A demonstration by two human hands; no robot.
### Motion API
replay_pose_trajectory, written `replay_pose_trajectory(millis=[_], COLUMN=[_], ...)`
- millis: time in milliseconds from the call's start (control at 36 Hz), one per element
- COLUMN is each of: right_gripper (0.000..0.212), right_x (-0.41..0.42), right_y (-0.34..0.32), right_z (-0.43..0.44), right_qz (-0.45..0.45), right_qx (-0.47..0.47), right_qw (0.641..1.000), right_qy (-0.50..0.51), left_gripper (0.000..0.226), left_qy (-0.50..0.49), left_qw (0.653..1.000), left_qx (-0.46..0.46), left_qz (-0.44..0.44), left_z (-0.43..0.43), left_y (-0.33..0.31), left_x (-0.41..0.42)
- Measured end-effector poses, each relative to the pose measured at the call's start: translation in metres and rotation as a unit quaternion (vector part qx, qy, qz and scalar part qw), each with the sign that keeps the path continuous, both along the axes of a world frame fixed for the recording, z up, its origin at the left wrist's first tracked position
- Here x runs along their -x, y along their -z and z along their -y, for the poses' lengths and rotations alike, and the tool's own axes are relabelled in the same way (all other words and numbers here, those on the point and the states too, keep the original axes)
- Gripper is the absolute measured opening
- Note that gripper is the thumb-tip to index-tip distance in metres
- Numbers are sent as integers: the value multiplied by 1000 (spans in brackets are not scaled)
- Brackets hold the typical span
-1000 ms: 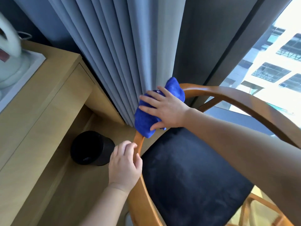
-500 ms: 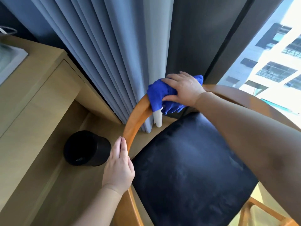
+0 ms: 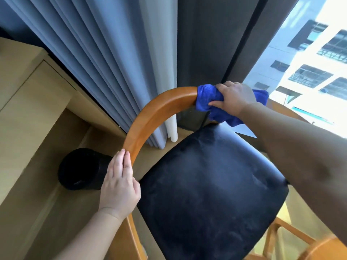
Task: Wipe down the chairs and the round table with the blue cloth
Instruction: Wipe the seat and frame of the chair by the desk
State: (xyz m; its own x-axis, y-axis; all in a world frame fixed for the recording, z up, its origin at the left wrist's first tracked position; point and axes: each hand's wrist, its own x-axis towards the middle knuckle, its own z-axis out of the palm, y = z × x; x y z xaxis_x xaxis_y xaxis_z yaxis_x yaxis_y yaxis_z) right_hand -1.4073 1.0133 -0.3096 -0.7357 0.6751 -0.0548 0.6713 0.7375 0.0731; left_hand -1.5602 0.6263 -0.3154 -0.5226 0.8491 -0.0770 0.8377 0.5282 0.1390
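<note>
Your right hand [image 3: 232,98] grips the soft, limp cloth [image 3: 205,97] wrapped round the chair rail [image 3: 159,109] at its far curve, best held bunched, while your left hand [image 3: 120,184] lies flat, fingers straight, on the near-left end.

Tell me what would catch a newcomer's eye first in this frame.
The bright blue cloth stands out, gripped by the right hand around the top of the curved orange chair rail, before the grey curtains. The dark seat cushion fills the middle below; the left hand rests on the rail's left side, beside a black bin on the floor.
</note>
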Motion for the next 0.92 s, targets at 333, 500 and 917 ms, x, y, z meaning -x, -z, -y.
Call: replay_pose_trajectory(millis=[333,500,917], right_gripper=[62,61,79], right_x=[-18,-46,-128], right_y=[-3,-5,-14], right_z=[-3,-6,8], right_qz=[26,24,14], right_qx=[-6,14,46], right_qw=[999,995,976], right_qy=[43,98,213], left_gripper=[51,47,46], left_qy=[144,168,212], left_qw=[989,984,965], left_qx=[5,-10,-24], left_qz=[16,66,154], left_z=[-21,-45,-77], left_y=[-5,-3,-2], left_x=[-20,-47,-90])
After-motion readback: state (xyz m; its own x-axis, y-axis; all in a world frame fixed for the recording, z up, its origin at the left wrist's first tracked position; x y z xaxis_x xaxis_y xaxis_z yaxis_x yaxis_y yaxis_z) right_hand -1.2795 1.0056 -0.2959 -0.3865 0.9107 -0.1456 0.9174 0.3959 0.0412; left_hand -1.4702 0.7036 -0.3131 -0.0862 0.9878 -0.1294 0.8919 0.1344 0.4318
